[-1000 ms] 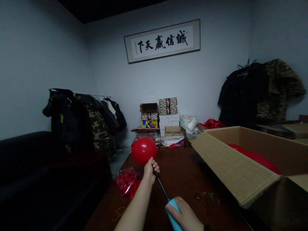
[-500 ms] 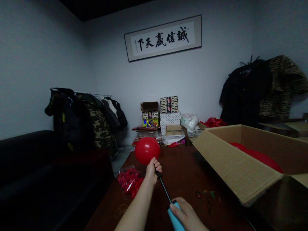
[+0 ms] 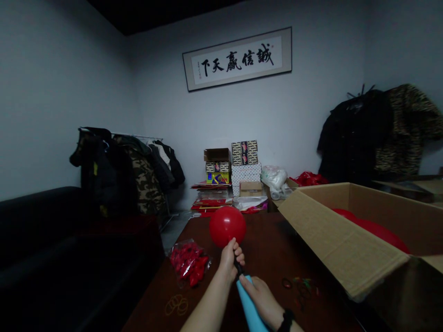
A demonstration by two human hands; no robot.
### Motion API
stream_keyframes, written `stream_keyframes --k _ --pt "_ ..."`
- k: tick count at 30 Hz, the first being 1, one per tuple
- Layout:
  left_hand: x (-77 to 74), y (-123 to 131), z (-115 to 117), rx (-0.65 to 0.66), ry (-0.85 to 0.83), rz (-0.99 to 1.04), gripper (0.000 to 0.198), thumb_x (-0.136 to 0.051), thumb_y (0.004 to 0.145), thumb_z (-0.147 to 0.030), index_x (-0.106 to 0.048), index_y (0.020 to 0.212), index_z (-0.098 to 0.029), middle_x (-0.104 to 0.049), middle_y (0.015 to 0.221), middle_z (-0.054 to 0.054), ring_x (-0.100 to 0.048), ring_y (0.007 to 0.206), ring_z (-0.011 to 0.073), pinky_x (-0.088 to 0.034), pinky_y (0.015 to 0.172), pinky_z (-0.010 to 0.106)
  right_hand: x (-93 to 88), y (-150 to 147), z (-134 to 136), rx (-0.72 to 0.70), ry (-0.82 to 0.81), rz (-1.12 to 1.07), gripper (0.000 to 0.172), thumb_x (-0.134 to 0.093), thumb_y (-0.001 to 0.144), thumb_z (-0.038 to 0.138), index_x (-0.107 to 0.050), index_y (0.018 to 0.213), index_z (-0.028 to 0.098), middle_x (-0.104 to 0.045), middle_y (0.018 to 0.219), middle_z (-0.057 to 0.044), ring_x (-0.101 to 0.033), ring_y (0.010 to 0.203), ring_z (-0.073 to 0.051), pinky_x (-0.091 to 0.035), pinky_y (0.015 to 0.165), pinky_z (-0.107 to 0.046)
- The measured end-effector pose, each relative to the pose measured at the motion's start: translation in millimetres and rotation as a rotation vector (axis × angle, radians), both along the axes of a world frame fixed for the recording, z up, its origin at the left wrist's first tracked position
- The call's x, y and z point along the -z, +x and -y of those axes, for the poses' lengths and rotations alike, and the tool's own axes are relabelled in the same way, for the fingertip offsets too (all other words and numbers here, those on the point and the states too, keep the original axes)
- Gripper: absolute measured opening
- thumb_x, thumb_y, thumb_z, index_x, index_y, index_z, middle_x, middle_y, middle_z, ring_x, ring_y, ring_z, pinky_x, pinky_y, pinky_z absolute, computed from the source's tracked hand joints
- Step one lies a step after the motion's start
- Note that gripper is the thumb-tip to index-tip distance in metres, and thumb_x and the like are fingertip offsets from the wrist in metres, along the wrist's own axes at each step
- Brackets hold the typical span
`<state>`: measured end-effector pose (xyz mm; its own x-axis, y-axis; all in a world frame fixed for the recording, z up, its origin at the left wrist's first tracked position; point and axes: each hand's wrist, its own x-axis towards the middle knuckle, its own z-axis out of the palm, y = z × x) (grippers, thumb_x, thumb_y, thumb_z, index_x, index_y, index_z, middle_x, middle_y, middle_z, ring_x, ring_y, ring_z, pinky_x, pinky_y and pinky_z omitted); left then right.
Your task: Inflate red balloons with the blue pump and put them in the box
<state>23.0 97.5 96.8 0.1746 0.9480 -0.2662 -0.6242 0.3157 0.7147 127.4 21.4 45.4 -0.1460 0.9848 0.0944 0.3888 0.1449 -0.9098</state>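
Observation:
A round, inflated red balloon sits above my left hand, whose fingers are wrapped around its neck and the black tip of a hand pump. The neck itself is hidden by those fingers. My right hand grips the light-blue barrel of the balloon pump. Both hands are close together, with only a short black piece showing between them. To the left of my left forearm lies a clear bag of red balloons on the table.
On the brown table are yellowish rubber bands at left and small coloured bands at right. An open cardboard box with red balloons inside stands at right. Stacked boxes are at the back, a dark sofa at left.
The blue barrel has slid up towards my left hand, covering the metal rod that showed before. The balloon and both hands sit slightly further right in view.

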Motion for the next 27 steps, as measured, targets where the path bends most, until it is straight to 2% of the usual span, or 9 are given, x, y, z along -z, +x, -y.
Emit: stream_keyframes --k 5,8,13,16,19,22,27 --pt "-2.0 -9 -12 -0.025 0.027 0.015 0.034 -0.055 0.082 -0.035 -0.031 0.062 -0.021 -0.029 0.046 -0.010 -0.025 0.034 0.0044 -0.017 0.039 0.018 7.0 3 17 -0.010 -0.018 0.043 0.070 -0.030 0.079 0.077 -0.063 0.081 0.016 -0.065 0.088 -0.010 -0.057 0.086 -0.024 -0.039 0.083 -0.033" --pt "-10.1 -20 -22 -0.062 0.033 0.019 0.035 -0.055 0.083 -0.033 -0.030 0.061 -0.021 -0.028 0.045 -0.010 -0.026 0.033 0.0044 -0.017 0.039 0.018 18.0 9 25 -0.043 -0.018 0.121 0.074 -0.025 0.080 0.078 -0.063 0.087 0.015 -0.064 0.094 -0.012 -0.057 0.092 -0.025 -0.038 0.087 -0.034" --pt "-27.5 -39 -35 -0.119 0.026 0.072 0.034 -0.048 0.087 -0.028 -0.029 0.060 -0.021 -0.027 0.044 -0.010 -0.027 0.032 0.0042 -0.018 0.038 0.016 38.9 19 33 -0.100 0.009 0.192 0.072 -0.026 0.081 0.078 -0.064 0.087 0.016 -0.064 0.094 -0.012 -0.057 0.091 -0.024 -0.039 0.087 -0.032" --pt "-33.3 -44 -37 -0.118 0.010 0.098 0.034 -0.046 0.088 -0.027 -0.028 0.060 -0.021 -0.026 0.043 -0.010 -0.026 0.032 0.0042 -0.018 0.037 0.015 43.7 21 35 -0.088 -0.022 0.187 0.073 -0.028 0.079 0.080 -0.064 0.087 0.017 -0.064 0.094 -0.012 -0.058 0.092 -0.025 -0.040 0.086 -0.032" --pt "-34.5 -44 -36 -0.121 0.013 0.134 0.033 -0.046 0.088 -0.026 -0.029 0.060 -0.021 -0.028 0.043 -0.009 -0.027 0.032 0.0040 -0.019 0.036 0.015 38.7 23 35 -0.090 -0.026 0.174 0.073 -0.028 0.079 0.079 -0.064 0.090 0.017 -0.064 0.098 -0.013 -0.057 0.095 -0.026 -0.039 0.088 -0.033" --pt "-32.3 -41 -30 -0.136 0.000 0.176 0.033 -0.047 0.088 -0.025 -0.029 0.061 -0.020 -0.028 0.044 -0.010 -0.027 0.032 0.0035 -0.020 0.036 0.014 25.5 24 36 -0.103 -0.006 0.139 0.071 -0.030 0.080 0.078 -0.065 0.095 0.017 -0.064 0.101 -0.013 -0.056 0.098 -0.025 -0.038 0.091 -0.031" --pt "-18.9 -25 -13 -0.090 -0.023 0.190 0.033 -0.051 0.086 -0.026 -0.030 0.062 -0.021 -0.028 0.046 -0.010 -0.027 0.033 0.0038 -0.020 0.037 0.015 -0.3 16 32 -0.059 -0.021 0.104 0.073 -0.029 0.081 0.076 -0.063 0.096 0.013 -0.062 0.106 -0.015 -0.054 0.103 -0.026 -0.035 0.096 -0.033"
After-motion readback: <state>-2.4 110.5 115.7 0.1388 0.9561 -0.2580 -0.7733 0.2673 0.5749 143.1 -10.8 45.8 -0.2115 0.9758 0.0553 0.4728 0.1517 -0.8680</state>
